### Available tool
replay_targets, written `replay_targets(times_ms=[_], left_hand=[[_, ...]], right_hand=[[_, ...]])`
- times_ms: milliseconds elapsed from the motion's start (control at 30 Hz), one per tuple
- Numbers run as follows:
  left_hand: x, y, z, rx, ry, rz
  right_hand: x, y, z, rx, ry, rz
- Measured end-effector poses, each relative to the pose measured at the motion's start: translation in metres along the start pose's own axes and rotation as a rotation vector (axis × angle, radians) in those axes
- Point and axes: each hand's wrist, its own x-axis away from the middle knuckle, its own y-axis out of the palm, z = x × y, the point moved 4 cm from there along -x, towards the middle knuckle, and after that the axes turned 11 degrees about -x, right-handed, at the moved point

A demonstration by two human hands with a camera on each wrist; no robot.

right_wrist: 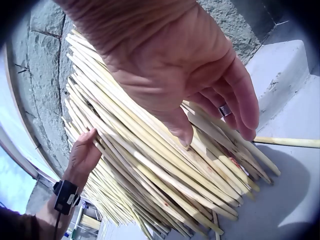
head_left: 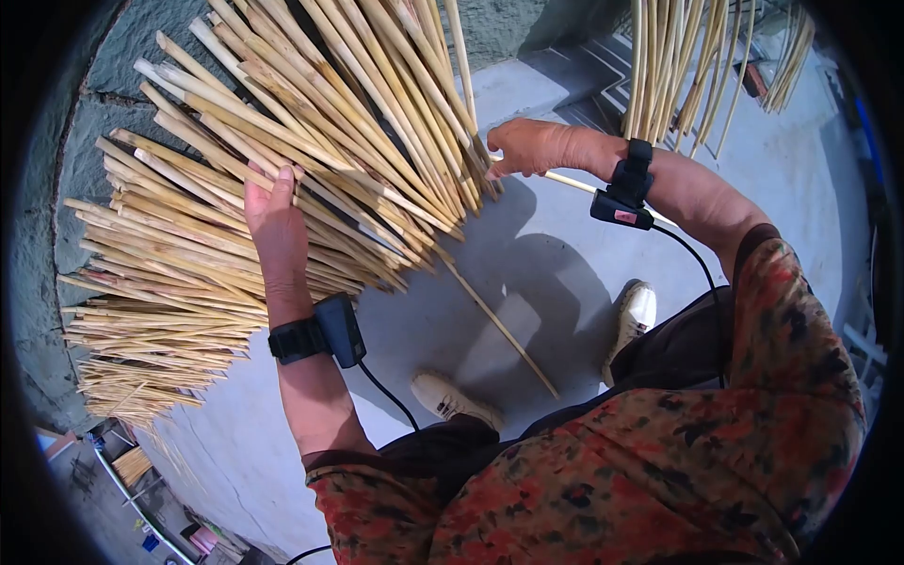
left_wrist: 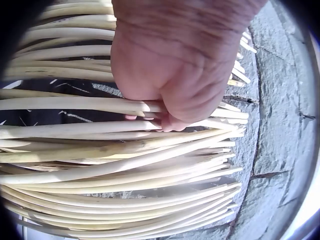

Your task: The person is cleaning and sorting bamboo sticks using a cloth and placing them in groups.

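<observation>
Long peeled sticks (head_left: pixel 311 113), pale yellow, lie fanned out against a rough stone wall. Toward their wall-side ends, my left hand (head_left: pixel 277 226) pinches a stick between thumb and fingers; the left wrist view shows the fingertips curled down around a pale stick (left_wrist: pixel 80 104), partly hidden by the palm. Over the other ends of the fan hovers my right hand (right_wrist: pixel 170 65), its thumb apart from loosely bent fingers and nothing between them. A ring (right_wrist: pixel 225 110) is on one of its fingers. One single stick (head_left: pixel 499 325) points out from the pile toward my feet.
The grey stone wall (head_left: pixel 58 169) curves behind the pile. More sticks (head_left: pixel 673 66) lean at the back right beside a pale step (head_left: pixel 516 89). Another stick (head_left: pixel 570 182) lies on the floor beyond the right hand. My shoes (head_left: pixel 452 397) stand on the smooth grey floor.
</observation>
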Motion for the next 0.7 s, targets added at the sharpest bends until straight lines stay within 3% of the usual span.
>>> replay_targets(times_ms=[67, 100, 133, 200, 267, 333, 367, 400, 467, 500, 533, 567, 600, 667, 700], left_hand=[[-0.003, 0.001, -0.009, -0.060, 0.014, 0.032], [-0.001, 0.000, -0.012, -0.208, -0.058, 0.078], [0.003, 0.003, -0.015, -0.208, -0.058, 0.078], [0.004, 0.004, -0.012, -0.248, 0.086, 0.166], [0.002, 0.007, -0.018, -0.161, 0.060, 0.129], [0.009, 0.010, -0.004, -0.131, 0.146, 0.145], [0.011, 0.010, 0.007, -0.196, 0.289, 0.246], [0.012, 0.011, 0.017, -0.196, 0.284, 0.247], [0.019, 0.012, 0.044, -0.261, 0.475, 0.318], [0.019, 0.014, 0.048, -0.261, 0.466, 0.314], [0.020, 0.016, 0.058, -0.366, 0.605, 0.370], [0.026, 0.016, 0.065, -0.476, 0.729, 0.423], [0.029, 0.013, 0.068, -0.478, 0.727, 0.423], [0.033, 0.014, 0.075, -0.821, 0.821, 0.386], [0.033, 0.018, 0.073, -0.714, 0.796, 0.325]], right_hand=[[-0.003, 0.006, -0.003, 0.126, -0.023, 0.040], [-0.003, 0.005, -0.011, 0.079, -0.136, 0.094], [-0.001, 0.004, -0.012, 0.079, -0.136, 0.094], [0.003, -0.003, -0.014, -0.162, -0.004, 0.079], [0.001, -0.005, -0.007, -0.081, 0.013, 0.061], [0.001, -0.006, -0.006, 0.002, 0.027, 0.035], [0.003, -0.004, -0.004, 0.058, 0.047, 0.003], [0.005, -0.002, -0.004, 0.111, 0.065, -0.031], [0.014, 0.003, -0.011, 0.113, 0.053, -0.081], [0.017, 0.010, -0.014, 0.117, 0.038, -0.126], [0.015, 0.016, -0.015, 0.117, 0.038, -0.126], [0.011, 0.035, -0.014, 0.099, -0.023, -0.208], [0.006, 0.052, -0.015, 0.083, -0.089, -0.280], [-0.004, 0.092, -0.012, 0.132, -0.242, -0.306], [-0.012, 0.129, -0.001, 0.118, -0.357, -0.330]])
